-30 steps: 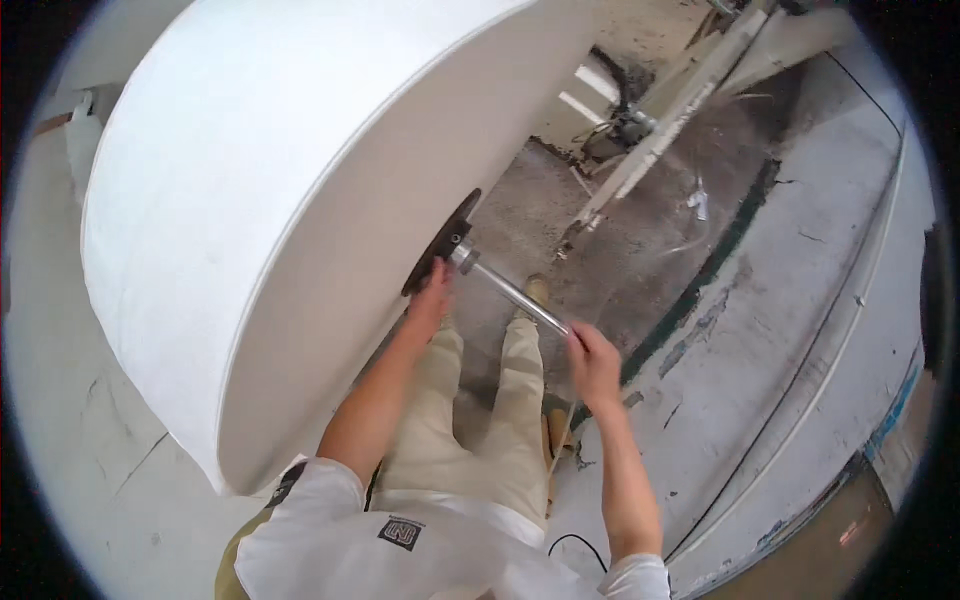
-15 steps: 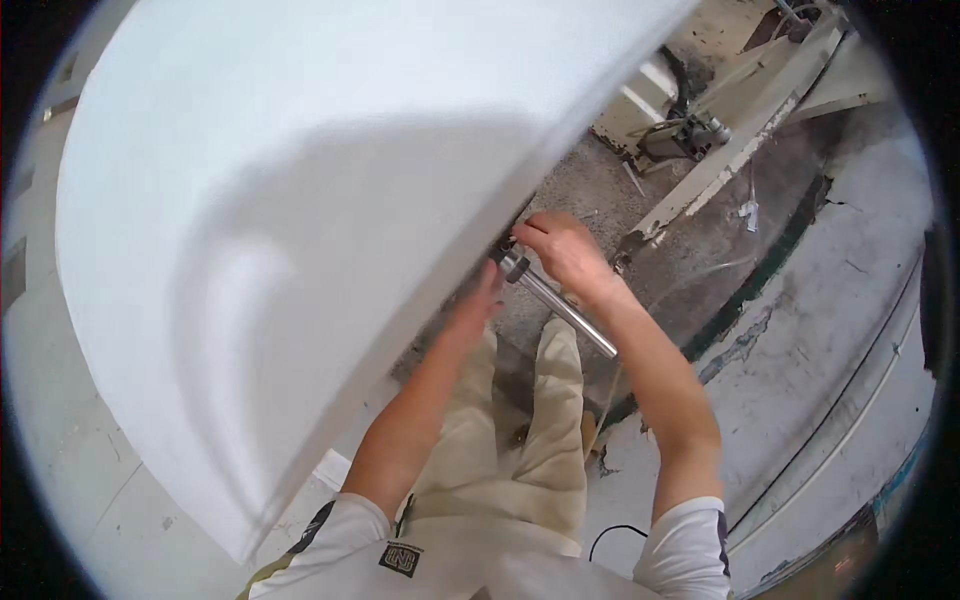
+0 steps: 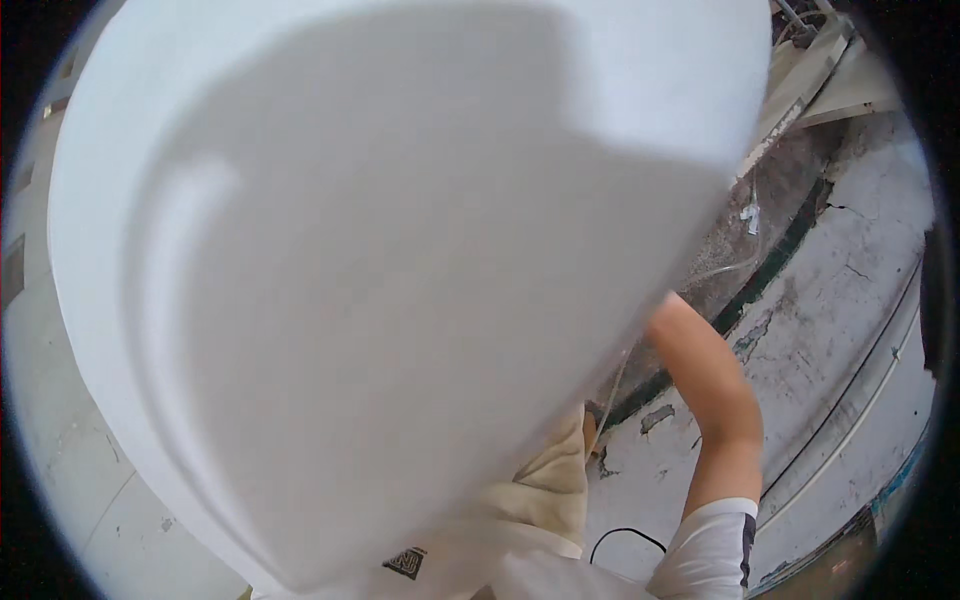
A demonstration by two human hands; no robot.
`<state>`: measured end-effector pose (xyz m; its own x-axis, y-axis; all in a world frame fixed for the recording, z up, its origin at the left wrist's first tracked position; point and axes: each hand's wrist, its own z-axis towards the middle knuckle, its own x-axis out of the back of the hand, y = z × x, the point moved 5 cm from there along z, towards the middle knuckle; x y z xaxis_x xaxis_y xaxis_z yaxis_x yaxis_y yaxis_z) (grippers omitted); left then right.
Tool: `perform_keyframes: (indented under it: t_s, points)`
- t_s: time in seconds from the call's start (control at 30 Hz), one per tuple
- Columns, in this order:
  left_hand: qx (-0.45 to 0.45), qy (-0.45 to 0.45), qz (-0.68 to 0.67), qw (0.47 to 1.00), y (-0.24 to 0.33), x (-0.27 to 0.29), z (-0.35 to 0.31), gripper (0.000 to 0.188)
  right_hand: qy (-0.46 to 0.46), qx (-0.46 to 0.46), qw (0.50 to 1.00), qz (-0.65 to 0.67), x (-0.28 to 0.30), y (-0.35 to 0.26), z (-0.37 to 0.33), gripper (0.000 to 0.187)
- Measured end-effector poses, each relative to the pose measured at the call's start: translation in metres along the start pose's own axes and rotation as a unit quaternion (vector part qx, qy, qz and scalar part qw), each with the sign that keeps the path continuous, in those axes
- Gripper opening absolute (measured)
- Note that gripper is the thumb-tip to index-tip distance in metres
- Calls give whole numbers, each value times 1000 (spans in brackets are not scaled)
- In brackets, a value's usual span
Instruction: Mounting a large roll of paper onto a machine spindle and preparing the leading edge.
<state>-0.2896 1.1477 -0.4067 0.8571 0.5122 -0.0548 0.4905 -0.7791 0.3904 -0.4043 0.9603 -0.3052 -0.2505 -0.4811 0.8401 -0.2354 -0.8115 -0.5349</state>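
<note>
A huge white roll [image 3: 380, 260] of paper-like material fills most of the head view, very close to the camera. Both my hands are hidden behind it. Only my right forearm [image 3: 710, 390] shows, reaching up from the lower right and disappearing behind the roll's edge. The metal shaft seen earlier at the roll's core is out of sight. My beige trousers [image 3: 545, 480] and white shirt sleeve [image 3: 710, 545] show below the roll.
Stained concrete floor [image 3: 830, 300] lies at the right with a dark green strip [image 3: 780, 260] across it. A beige metal machine frame [image 3: 810, 85] sits at the top right. A thin black cable [image 3: 625, 535] lies on the floor near my feet.
The roll has come much nearer and now covers both hands and the metal shaft, which were visible at its core before. My right arm has moved in behind the roll.
</note>
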Motion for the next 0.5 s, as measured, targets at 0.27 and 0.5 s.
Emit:
perform_keyframes:
  t_s: [0.27,0.5]
  points:
    - [-17,34,-2,999,-12,-9,16,94,71,-430,852,290,-62,-9,-29,25]
    - [-3,6,-5,1000,-15,6,19,92,-25,-252,967,35,7,-63,-3,29]
